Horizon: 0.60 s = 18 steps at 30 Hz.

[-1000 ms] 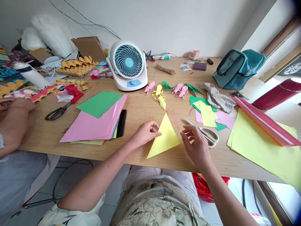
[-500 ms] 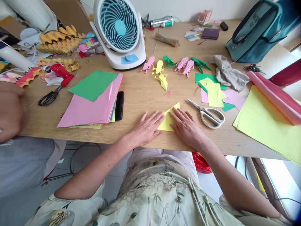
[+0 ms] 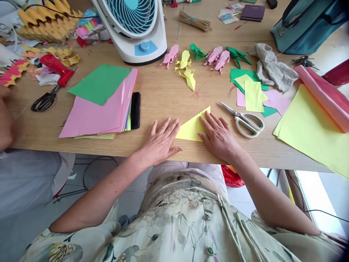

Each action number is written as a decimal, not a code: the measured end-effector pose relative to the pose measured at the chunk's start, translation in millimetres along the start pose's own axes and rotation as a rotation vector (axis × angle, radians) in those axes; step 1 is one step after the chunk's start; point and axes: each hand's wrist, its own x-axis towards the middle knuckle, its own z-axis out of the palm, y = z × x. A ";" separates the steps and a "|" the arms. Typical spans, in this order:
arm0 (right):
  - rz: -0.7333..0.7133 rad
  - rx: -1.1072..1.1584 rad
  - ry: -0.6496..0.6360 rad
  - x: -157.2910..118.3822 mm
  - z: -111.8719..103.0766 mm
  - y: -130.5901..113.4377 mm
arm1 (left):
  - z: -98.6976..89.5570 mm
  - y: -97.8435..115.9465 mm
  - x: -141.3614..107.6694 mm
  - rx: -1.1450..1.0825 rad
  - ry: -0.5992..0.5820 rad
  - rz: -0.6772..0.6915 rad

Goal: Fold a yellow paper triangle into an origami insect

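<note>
A yellow paper folded to a triangle (image 3: 192, 127) lies flat near the table's front edge. My left hand (image 3: 163, 141) rests flat at its left corner, fingers stretched, thumb apart. On its right part lies my right hand (image 3: 218, 135), palm down with fingers spread. White-handled scissors (image 3: 247, 122) lie just right of my right hand, blades pointing up-left. Beyond the triangle stand small folded paper figures: yellow (image 3: 188, 79), pink (image 3: 170, 56) and green (image 3: 197, 52).
Left of my hands are a stack of coloured paper (image 3: 92, 118) and a black phone (image 3: 135, 110). A fan (image 3: 144, 47) stands behind. Paper scraps (image 3: 253, 95), a grey cloth (image 3: 268, 63) and yellow sheets (image 3: 313, 127) lie right. Another person's arm (image 3: 5, 122) is at far left.
My left hand has slid left across the triangle to its left corner, uncovering more yellow paper. My right hand stays on the paper. The whole view has tilted downward.
</note>
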 end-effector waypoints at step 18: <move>-0.185 0.188 0.081 -23.0 -14.1 1.6 | 2.8 6.0 11.1 -0.094 0.244 0.252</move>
